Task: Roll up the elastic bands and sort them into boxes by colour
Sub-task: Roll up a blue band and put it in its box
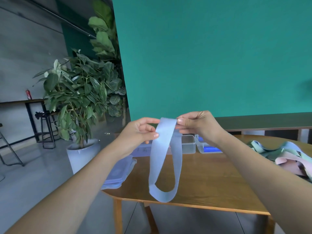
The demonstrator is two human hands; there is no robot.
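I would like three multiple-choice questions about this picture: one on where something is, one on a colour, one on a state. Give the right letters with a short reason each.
1. Where does the pile of loose bands lie?
A. on the floor by the plant
B. on the right side of the table
C. inside a box

2. What colour is the band held up by the hands?
A. light blue
B. pink
C. green

3. In what state is the held band?
A. rolled tight
B. hanging as an open loop
C. lying flat on the table

Answers:
1 B: the green, blue and pink bands lie heaped at the table's right edge.
2 A: it looks pale blue.
3 B: the left hand and right hand pinch its top while the loop hangs down.
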